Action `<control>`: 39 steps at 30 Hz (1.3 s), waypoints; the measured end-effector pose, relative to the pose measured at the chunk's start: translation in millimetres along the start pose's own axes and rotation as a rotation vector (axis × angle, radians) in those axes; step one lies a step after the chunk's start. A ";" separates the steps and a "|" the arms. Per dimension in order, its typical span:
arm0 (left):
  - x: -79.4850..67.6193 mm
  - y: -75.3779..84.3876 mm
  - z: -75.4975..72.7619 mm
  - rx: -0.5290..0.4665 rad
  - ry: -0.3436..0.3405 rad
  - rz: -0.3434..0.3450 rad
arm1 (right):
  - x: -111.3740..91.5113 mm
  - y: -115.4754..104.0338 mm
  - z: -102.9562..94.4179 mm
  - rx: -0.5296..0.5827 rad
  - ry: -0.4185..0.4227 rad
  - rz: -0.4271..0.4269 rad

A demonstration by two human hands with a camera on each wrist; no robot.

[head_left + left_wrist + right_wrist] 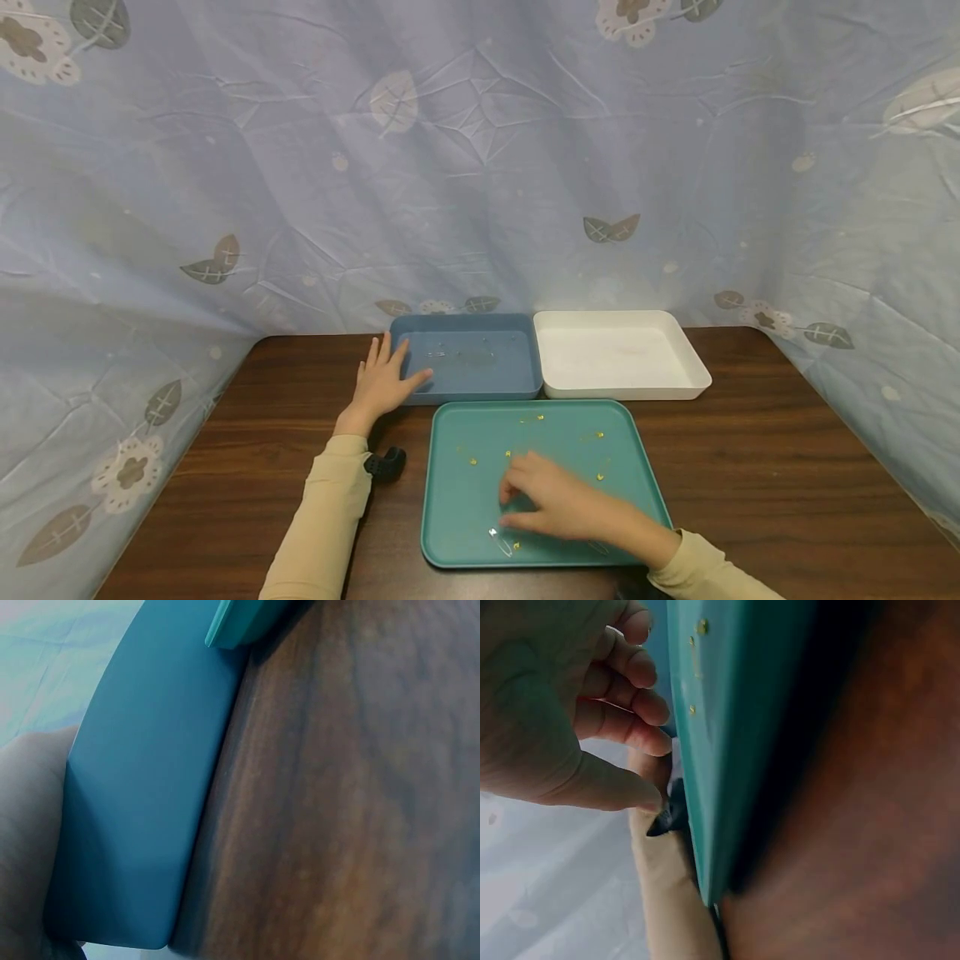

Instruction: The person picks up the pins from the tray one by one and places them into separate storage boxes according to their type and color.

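My left hand (381, 385) rests at the left end of the blue tray (480, 386), fingers spread and straight, thumb over the near rim. In the left wrist view, part of that hand (30, 832) lies against the tray's wall (142, 795). A few silver safety pins (437, 355) lie inside it. Over the green tray (459, 500) hovers my right hand (555, 500), fingers loosely bent and thumb apart. A silver safety pin (501, 543) lies just below its thumb. The right wrist view shows a gap between thumb and fingers, with nothing visible in it. Small gold safety pins (600, 435) are scattered about the green tray.
A white tray (622, 354) stands at the back, right of the blue one, on the dark wooden table (750, 467). Another silver pin (597, 547) lies near the green tray's front edge, below the right wrist. A patterned curtain (480, 167) hangs behind.
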State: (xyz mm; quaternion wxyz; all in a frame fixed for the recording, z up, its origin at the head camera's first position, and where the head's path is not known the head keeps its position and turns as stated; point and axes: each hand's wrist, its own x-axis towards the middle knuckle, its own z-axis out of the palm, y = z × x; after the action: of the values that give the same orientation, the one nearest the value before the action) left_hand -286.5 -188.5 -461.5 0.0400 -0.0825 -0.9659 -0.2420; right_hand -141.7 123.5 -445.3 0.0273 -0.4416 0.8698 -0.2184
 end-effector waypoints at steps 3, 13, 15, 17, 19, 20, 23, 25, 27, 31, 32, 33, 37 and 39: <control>0.2 0.3 0.1 0.002 0.000 -0.001 | -2.8 -2.9 3.8 -0.030 -0.021 -0.033; 0.7 1.6 -0.3 -0.009 -0.005 0.004 | -6.3 -13.2 6.4 -0.107 -0.112 -0.041; 1.2 0.7 0.5 -0.009 -0.006 0.005 | -6.4 -14.7 5.6 -0.119 -0.110 -0.052; 1.5 -0.3 1.0 -0.008 -0.007 0.008 | -7.1 -15.4 5.3 -0.133 -0.102 -0.065; 1.5 -0.8 1.1 -0.007 -0.007 0.011 | -7.6 -15.2 5.5 -0.139 -0.093 -0.074; 1.3 -0.9 0.9 -0.005 -0.008 0.011 | -7.7 -14.9 6.0 -0.137 -0.089 -0.075; 0.4 -0.4 0.5 -0.006 -0.005 0.007 | -7.3 -13.3 7.5 -0.129 -0.080 -0.073; 0.3 -0.4 0.5 -0.006 -0.004 0.003 | -6.5 -12.4 8.5 -0.122 -0.078 -0.071; 0.2 -0.2 0.5 -0.003 -0.002 -0.001 | -5.5 -11.8 9.1 -0.117 -0.081 -0.066; 0.9 -0.8 1.1 -0.001 0.000 -0.003 | -3.6 -11.9 9.6 -0.117 -0.098 -0.047; 1.0 -1.0 1.3 0.000 -0.001 -0.004 | -3.1 -12.2 9.5 -0.119 -0.102 -0.042; 1.1 -1.1 1.4 -0.002 -0.003 -0.005 | -2.7 -12.6 9.4 -0.121 -0.106 -0.039; 0.9 -1.1 1.6 -0.009 -0.010 -0.009 | -1.1 -13.8 9.1 -0.138 -0.102 -0.043; 1.1 -1.1 1.6 -0.012 -0.012 -0.009 | -0.3 -14.3 9.2 -0.144 -0.092 -0.049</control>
State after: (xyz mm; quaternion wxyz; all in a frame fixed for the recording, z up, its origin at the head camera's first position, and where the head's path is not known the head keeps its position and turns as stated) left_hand -287.9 -188.6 -463.3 0.0327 -0.0800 -0.9651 -0.2473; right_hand -128.5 113.1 -447.9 0.0299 -0.4730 0.8700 -0.1355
